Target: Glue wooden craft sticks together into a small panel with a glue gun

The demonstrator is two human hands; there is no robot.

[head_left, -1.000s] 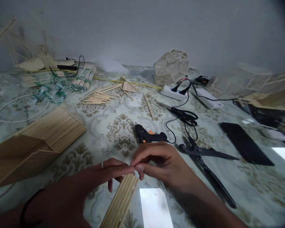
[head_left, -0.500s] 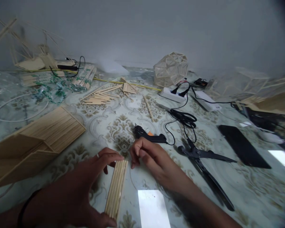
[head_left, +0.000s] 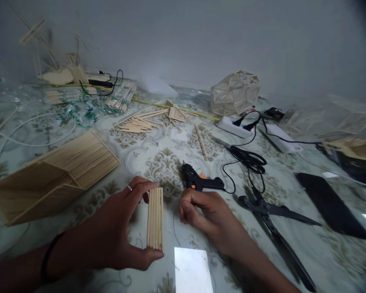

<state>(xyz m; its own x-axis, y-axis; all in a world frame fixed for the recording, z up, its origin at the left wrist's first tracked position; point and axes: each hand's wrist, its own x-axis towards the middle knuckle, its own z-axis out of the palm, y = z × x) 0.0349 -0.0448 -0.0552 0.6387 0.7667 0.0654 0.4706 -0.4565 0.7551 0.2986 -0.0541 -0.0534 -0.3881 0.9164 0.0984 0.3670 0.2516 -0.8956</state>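
A person's two bare hands work low over a table (head_left: 323,260) covered in a pale patterned cloth. The left hand (head_left: 116,236) holds a small flat panel of sticks (head_left: 155,218), thumb at its near end and fingertips at its far end, so this grip is clamped on the panel. The panel is a narrow strip of thin pale wooden sticks set side by side, standing on its long edge near the middle front of the table. It looks already joined into one piece, judging by how evenly the sticks sit; whether more sticks are to be added cannot be told. The right hand (head_left: 201,211) rests just beside it, fingers curled together; nothing can be seen in it.

Just beyond lies a black glue gun (head_left: 198,182) with an orange trigger, its cord looping away. Large black scissors (head_left: 271,211) lie to the right. To the left sits a big angled structure of sticks (head_left: 55,175). Farther back are loose sticks (head_left: 137,123), a white power strip (head_left: 234,127) and a rounded lattice ball (head_left: 234,92) by the wall.
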